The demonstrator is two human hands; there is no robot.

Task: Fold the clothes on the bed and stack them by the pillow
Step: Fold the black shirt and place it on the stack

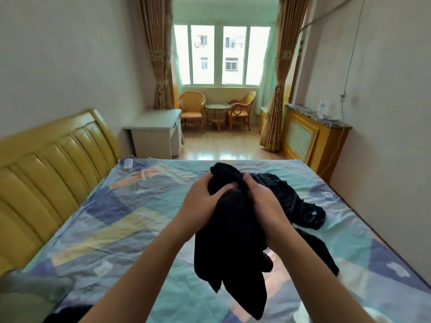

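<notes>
1. A black garment (229,231) is bunched and held up above the bed (121,213), its long axis running vertically with loose ends hanging down toward the patchwork sheet.
2. The left hand (205,201) and right hand (263,203) both clutch its upper part, fingers curled into the cloth.
3. One more dark garment (296,203) lies crumpled on the sheet just beyond the right hand.
4. A yellow padded headboard (53,159) stands on the left; past the bed are a white desk (154,134), two wicker chairs (192,110) around a small table, and a curtained window (219,54).
</notes>
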